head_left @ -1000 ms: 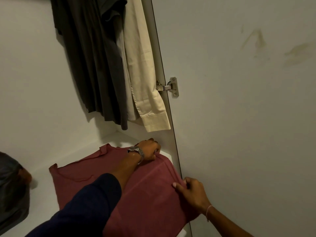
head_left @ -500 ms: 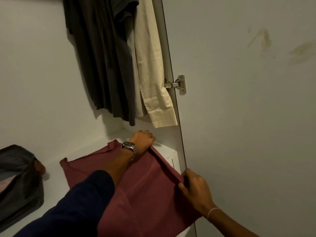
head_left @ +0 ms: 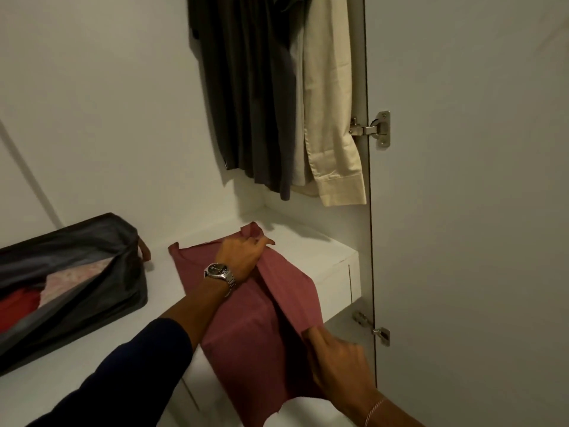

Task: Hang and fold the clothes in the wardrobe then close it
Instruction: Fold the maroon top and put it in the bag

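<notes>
**Red garment half-folded on the wardrobe shelf**

The open wardrobe door (head_left: 462,211) fills the right side, a pale flat panel fixed by a metal hinge (head_left: 377,129) to the cabinet edge. The white shelf (head_left: 323,251) inside runs across the lower part of the view.

On that shelf lies the dusty-red garment (head_left: 246,340), spread flat with its near end hanging over the shelf's front edge. Its cloth is plain and matte. Its right side is lifted and turned inward, making a long diagonal fold with a dark crease beneath it.

Above it hang dark grey clothes (head_left: 246,87) and, just beside them towards the door, a cream shirt (head_left: 332,103) with its cuffed sleeve lowest.

A dark fabric bag (head_left: 92,291) sits open on the shelf's left, with red and pale cloth inside.

The left hand (head_left: 243,257), wearing a metal wristwatch (head_left: 220,272), pinches the garment's far end, fingers curled round bunched cloth. The right hand (head_left: 335,362) grips the folded edge at the near end, fingers closed on it.
</notes>
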